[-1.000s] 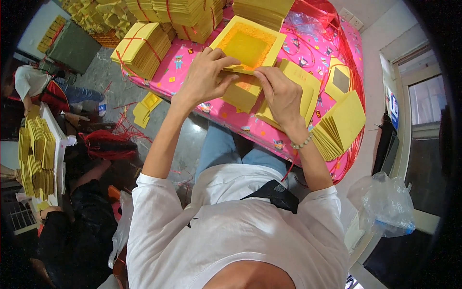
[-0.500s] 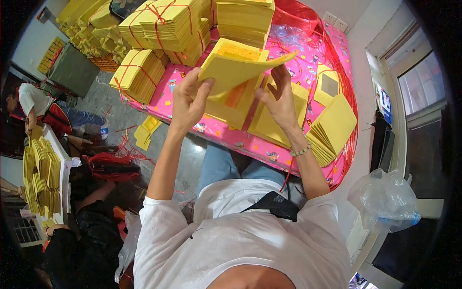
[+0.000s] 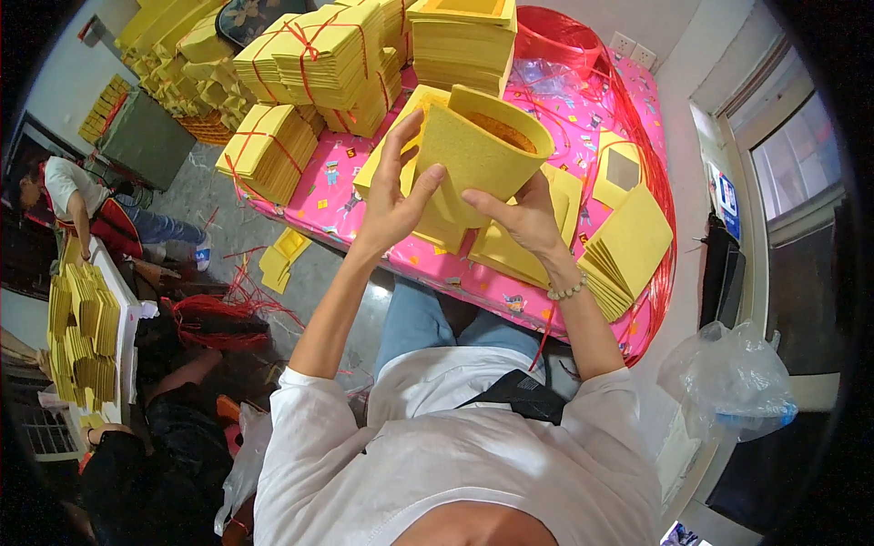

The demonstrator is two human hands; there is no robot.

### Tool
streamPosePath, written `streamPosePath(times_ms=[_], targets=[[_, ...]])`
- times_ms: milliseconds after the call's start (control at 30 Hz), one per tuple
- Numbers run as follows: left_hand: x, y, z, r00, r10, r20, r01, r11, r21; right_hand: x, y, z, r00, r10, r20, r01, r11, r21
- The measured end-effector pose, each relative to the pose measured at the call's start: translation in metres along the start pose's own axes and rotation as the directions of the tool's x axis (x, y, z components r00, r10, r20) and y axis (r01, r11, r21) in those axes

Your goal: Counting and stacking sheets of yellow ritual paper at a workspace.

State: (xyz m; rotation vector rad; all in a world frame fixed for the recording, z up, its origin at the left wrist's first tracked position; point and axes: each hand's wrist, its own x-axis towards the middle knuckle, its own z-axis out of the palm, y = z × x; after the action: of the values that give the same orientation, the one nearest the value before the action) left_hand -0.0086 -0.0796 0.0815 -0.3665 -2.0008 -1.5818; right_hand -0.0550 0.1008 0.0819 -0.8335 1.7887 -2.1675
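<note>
A yellow paper sheet (image 3: 482,155) is raised above the table and curled over into a loop, its orange patch showing on the inside. My left hand (image 3: 399,200) grips its left side, thumb in front and fingers at the edge. Lower on the right, my right hand (image 3: 526,218) pinches it with the thumb in front; the other fingers are mostly hidden behind. Under and behind my hands lie flat yellow sheets (image 3: 514,250), partly covered. Right of them are a fanned pile of yellow sheets (image 3: 633,241) and a yellow piece with a grey rectangle (image 3: 617,166).
The table wears a pink patterned cover (image 3: 337,182). Red-tied yellow bundles (image 3: 332,55) and a tall yellow stack (image 3: 462,50) stand at the back. Red twine (image 3: 654,150) runs down the right side. At left, a person (image 3: 77,196) stands by a white table (image 3: 123,300) holding yellow pieces.
The sheet has bent from a loosely folded flap into a rounded loop. My right hand, open beside it before, has closed on its lower right part.
</note>
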Motion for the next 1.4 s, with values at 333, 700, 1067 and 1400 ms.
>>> streamPosePath(times_ms=[333, 700, 1067, 1400], targets=[[0.009, -0.024, 0.004, 0.994, -0.112, 0.018, 0.113, 0.968, -0.225, 0.024, 0.008, 0.002, 0.997, -0.082, 0.002, 0.082, 0.991, -0.102], [0.029, -0.003, 0.012, 0.933, -0.308, 0.189, 0.348, 0.905, -0.244, 0.024, -0.004, -0.017, 0.995, 0.087, -0.038, -0.086, 0.996, 0.032], [0.035, 0.008, 0.019, 0.727, -0.602, 0.33, 0.683, 0.679, -0.267, 0.015, -0.004, -0.026, 0.944, 0.329, 0.006, -0.319, 0.909, 0.267], [0.035, 0.007, 0.021, 0.718, -0.625, 0.307, 0.694, 0.676, -0.247, 0.015, -0.001, -0.027, 0.95, 0.312, 0.011, -0.303, 0.913, 0.274]])
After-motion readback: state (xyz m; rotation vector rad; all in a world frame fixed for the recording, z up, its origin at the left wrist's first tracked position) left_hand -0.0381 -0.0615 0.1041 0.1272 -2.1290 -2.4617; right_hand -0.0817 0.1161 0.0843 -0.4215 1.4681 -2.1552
